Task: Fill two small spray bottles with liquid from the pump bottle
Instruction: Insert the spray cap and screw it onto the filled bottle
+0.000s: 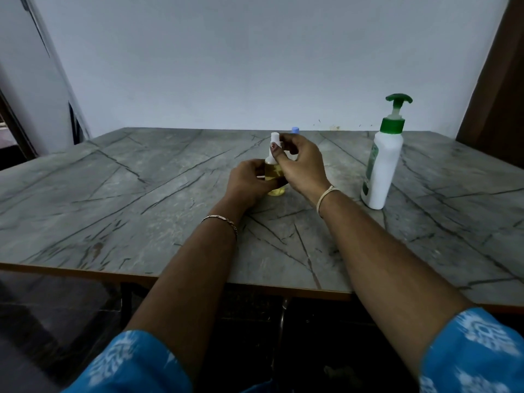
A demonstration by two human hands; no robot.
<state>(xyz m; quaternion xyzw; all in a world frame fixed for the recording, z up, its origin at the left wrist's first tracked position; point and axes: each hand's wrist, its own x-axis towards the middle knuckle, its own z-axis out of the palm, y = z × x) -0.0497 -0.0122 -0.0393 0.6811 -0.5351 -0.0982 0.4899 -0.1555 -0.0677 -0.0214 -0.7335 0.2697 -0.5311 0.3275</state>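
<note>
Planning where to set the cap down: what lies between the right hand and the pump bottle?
Only bare table between the right hand and the pump bottle, per the head view.

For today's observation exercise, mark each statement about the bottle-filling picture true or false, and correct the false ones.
1. The left hand holds the small spray bottle of yellow liquid. True.
2. The pump bottle lies on its side. False: it stands upright on the table.
3. The right hand is at the spray bottle's white top. True.
4. The pump head is red. False: it is green.
5. The right hand grips the pump bottle. False: it stands apart, untouched.
</note>
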